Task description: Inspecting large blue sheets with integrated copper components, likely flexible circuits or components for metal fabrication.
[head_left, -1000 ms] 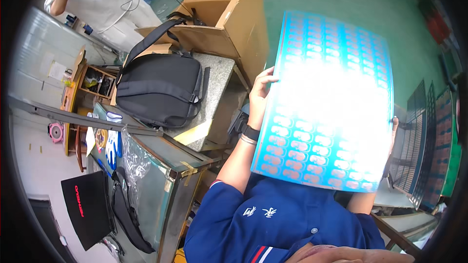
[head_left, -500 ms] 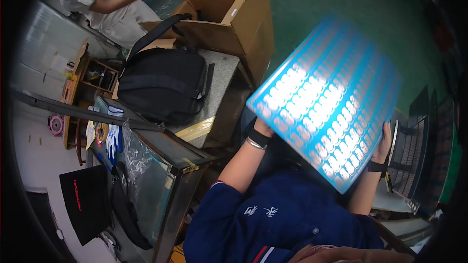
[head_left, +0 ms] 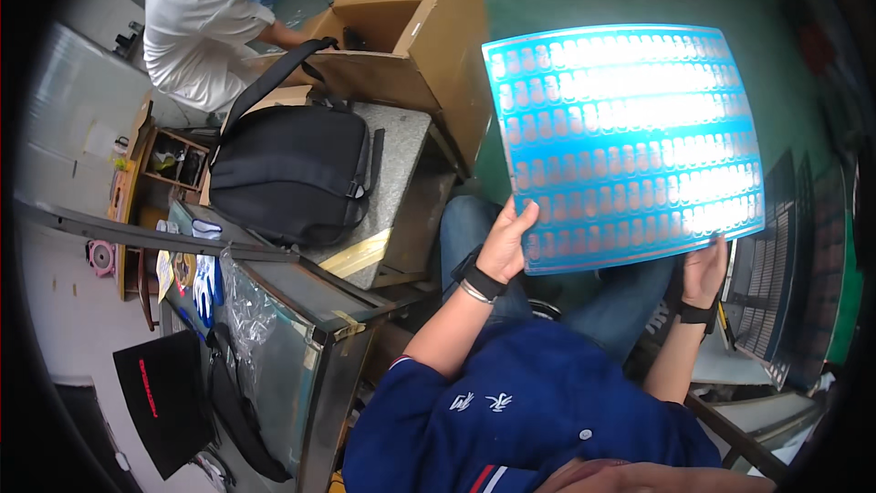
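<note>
A large blue sheet point(head_left: 547, 111) with rows of small shiny rounded shapes is held up in front of me, bright glare across its upper and right parts. My left hand point(head_left: 507, 236) grips its lower left corner, the thumb on the near face and the fingers behind. At the lower right edge my right hand point(head_left: 704, 269) holds the sheet, its fingertips partly hidden behind it. Dark bands circle both wrists, with a bracelet on the left one.
Left of me, a black backpack point(head_left: 287, 169) lies on a stone-topped table point(head_left: 401, 141). Behind it stands an open cardboard box point(head_left: 447, 64), with a person in white point(head_left: 196, 23) reaching into it. A glass-topped counter point(head_left: 274, 383) and dark racks point(head_left: 771, 265) flank me.
The blue sheet has turned from a diagonal tilt to nearly level, facing me more squarely. The other person has bent down and now reaches to the box.
</note>
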The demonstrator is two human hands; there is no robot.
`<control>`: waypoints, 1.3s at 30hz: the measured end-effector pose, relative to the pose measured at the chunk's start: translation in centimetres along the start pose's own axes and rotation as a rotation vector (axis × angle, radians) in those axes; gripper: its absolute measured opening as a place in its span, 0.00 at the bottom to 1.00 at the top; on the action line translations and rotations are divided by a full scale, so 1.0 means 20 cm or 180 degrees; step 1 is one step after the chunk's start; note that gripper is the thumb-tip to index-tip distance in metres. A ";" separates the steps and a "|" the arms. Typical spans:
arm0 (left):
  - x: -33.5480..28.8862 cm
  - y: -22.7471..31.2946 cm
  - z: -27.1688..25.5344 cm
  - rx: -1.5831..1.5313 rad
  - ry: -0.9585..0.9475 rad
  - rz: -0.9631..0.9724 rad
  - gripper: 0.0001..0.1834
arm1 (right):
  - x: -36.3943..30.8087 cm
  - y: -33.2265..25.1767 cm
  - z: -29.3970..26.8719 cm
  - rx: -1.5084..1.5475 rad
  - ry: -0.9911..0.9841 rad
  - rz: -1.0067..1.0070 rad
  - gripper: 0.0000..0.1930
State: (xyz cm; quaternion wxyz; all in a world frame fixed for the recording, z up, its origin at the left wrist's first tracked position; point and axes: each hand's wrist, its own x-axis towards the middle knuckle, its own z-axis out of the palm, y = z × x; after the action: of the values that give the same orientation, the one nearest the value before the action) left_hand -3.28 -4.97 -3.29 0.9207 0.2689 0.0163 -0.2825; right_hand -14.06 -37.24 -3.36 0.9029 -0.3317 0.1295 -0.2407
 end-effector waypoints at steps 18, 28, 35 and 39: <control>-0.13 0.20 -0.31 0.1739 0.1140 0.0082 0.15 | -0.03 -0.36 -0.09 -0.2228 0.0110 -0.0221 0.20; -0.15 0.23 -0.28 0.2179 0.1193 0.0515 0.13 | -0.04 -0.30 -0.03 -0.2325 -0.0079 -0.0266 0.15; -0.13 0.24 -0.22 0.2115 0.1399 0.0999 0.10 | -0.01 -0.33 -0.03 -0.2194 0.0021 -0.0556 0.12; -0.05 0.22 -0.30 0.2274 0.0558 0.1860 0.04 | 0.04 -0.33 -0.18 -0.1394 -0.0086 -0.0814 0.11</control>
State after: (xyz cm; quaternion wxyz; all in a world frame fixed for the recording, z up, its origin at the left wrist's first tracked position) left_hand -1.03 1.52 -6.15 0.8066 0.5851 -0.0806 0.0243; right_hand -17.11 -43.90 -1.83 0.7734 -0.5362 0.1234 -0.3148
